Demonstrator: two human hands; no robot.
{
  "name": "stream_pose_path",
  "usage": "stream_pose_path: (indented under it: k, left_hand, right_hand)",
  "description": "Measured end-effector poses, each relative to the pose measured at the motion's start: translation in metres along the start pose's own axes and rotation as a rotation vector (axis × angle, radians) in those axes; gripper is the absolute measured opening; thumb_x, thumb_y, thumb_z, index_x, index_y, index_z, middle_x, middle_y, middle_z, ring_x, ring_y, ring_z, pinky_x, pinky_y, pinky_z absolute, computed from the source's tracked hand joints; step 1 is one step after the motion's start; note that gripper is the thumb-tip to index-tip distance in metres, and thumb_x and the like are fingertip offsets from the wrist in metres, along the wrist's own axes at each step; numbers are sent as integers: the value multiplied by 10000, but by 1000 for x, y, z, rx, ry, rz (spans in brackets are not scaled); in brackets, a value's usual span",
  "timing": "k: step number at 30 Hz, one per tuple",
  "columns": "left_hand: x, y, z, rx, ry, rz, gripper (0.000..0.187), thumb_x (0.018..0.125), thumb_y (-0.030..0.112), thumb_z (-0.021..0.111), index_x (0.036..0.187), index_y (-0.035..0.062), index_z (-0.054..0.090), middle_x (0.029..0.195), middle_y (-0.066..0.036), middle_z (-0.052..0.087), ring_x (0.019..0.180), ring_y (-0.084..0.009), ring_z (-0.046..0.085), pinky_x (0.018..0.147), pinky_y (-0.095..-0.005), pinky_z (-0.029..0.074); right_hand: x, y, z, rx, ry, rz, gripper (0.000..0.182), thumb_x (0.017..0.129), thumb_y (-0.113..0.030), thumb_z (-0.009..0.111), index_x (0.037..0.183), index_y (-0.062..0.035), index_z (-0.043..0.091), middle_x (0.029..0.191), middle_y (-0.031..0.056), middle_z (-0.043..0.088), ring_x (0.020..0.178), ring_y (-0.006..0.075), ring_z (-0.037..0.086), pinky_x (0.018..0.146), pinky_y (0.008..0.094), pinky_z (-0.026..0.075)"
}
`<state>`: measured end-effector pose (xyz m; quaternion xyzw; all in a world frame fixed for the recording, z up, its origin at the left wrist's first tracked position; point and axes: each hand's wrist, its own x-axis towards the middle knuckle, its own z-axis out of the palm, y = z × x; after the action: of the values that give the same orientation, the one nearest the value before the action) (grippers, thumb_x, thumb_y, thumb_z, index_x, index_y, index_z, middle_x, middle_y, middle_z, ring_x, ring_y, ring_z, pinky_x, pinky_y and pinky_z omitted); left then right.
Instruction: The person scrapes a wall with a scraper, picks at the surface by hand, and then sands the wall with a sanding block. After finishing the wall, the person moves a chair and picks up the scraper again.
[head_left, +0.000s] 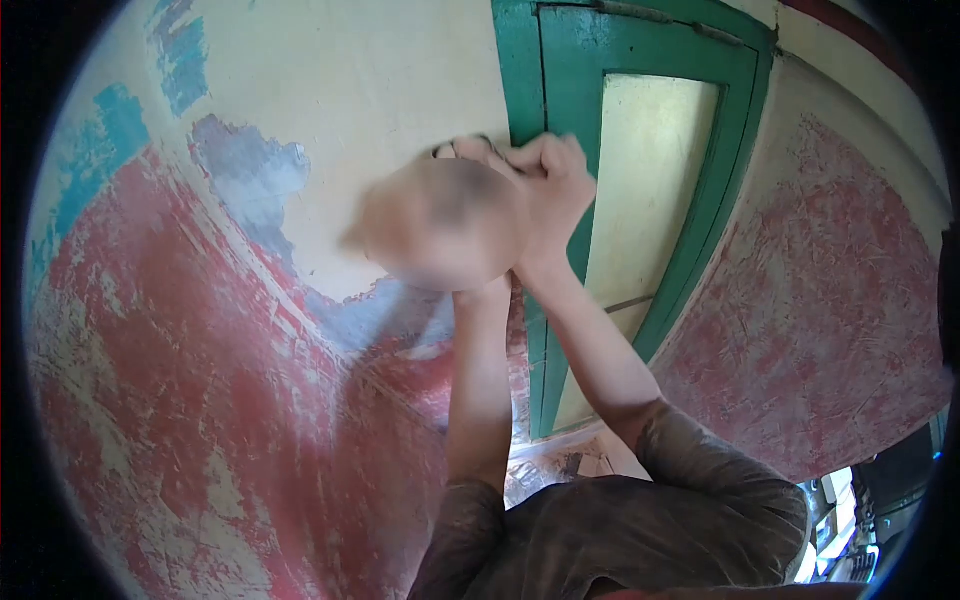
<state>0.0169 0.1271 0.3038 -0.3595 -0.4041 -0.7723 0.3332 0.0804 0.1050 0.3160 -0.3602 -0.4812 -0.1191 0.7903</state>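
Both arms reach up in front of the wall (390, 90). A round blurred patch covers most of my left hand (450, 235), so its fingers and anything in them cannot be made out. Close beside it on the right, my right hand (558, 190) is closed, with its fingers curled. A small dark curved edge shows between the hands at the top, too unclear to name. The hands are near the left edge of a green frame (518, 75).
Red, scraped paint (190, 400) covers the lower wall, with blue and grey patches above. A pale panel (655, 150) fills the green frame. Another red wall area (810, 330) curves along the right. Assorted items (845, 510) stand at the lower right.
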Motion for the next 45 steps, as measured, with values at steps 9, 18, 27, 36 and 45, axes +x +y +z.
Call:
stream_pose_path:
  k: [9,18,27,36,45]
  left_hand:
    - [-97,-36,-62,95,-86,-5,548,825,243,922,612,158,424,562,14,467,533,-212,486,681,-379,341]
    - [-5,-1,-8,32,21,54,514,838,200,898,615,139,439,571,-12,443,528,-234,450,666,-381,334]
    - [-43,-22,-39,13,-40,35,497,822,197,904,609,129,459,581,-21,486,549,-249,486,672,-401,349]
    - [-48,-27,-42,14,13,29,494,822,195,911,617,144,465,597,-5,510,566,-225,496,702,-396,356]
    - [9,-32,-11,-12,33,-5,533,839,225,904,603,136,434,549,-11,446,522,-236,445,687,-393,348]
  right_hand:
    - [-98,46,-41,-89,-38,-37,401,676,-96,913,613,-110,518,612,42,501,652,247,489,671,381,340]
    - [-5,4,-1,-38,1,-120,384,663,-103,931,614,-112,550,612,32,539,647,255,486,678,387,338]
    - [-57,25,-19,-121,-16,-69,379,668,-159,936,632,-121,560,621,32,544,684,248,516,716,387,351]
    - [-71,30,-25,-145,-64,-112,346,699,-150,903,627,-125,566,617,34,530,718,251,510,734,401,317]
    - [-15,-6,20,-69,39,-272,356,665,-138,918,622,-143,565,630,0,552,678,220,490,730,385,297]
